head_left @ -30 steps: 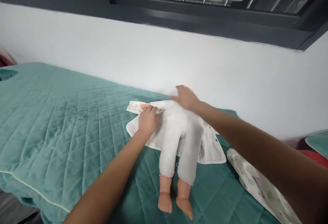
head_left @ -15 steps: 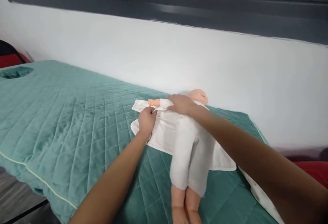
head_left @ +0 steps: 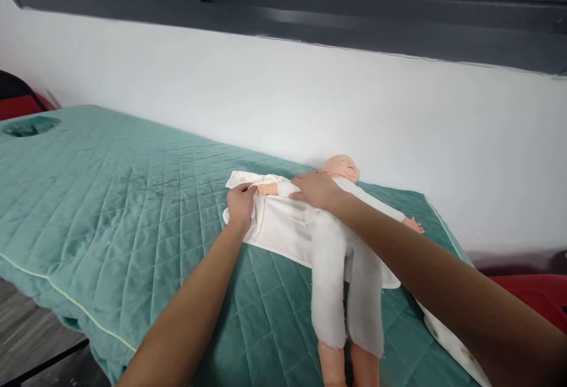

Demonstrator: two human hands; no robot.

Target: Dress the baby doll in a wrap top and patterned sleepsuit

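Note:
A baby doll (head_left: pixel 330 257) with a white cloth body lies on its back on the green quilted bed cover, its head toward the wall. Beneath it a white baby shirt (head_left: pixel 283 230) is spread open, one sleeve stretched out to the left. My left hand (head_left: pixel 241 204) is closed in a pinch on the shirt's cloth, right beside the doll's small hand (head_left: pixel 267 189). Across the doll's upper arm and chest lies my right hand (head_left: pixel 316 189), its fingers and thumb around the arm. The doll's other arm (head_left: pixel 390 210) reaches out to the right, partly behind my forearm.
The green quilted cover (head_left: pixel 133 198) spreads over the bed, with a hole (head_left: pixel 31 126) at the far left. A white wall (head_left: pixel 266 91) runs along the back below a dark window frame (head_left: pixel 310 20). Patterned cloth (head_left: pixel 456 340) lies at the right edge, near a red chair (head_left: pixel 531 295).
My left hand has moved slightly left with the shirt cloth. The doll has shifted and its legs are further right and apart. Its right-side arm has come into view.

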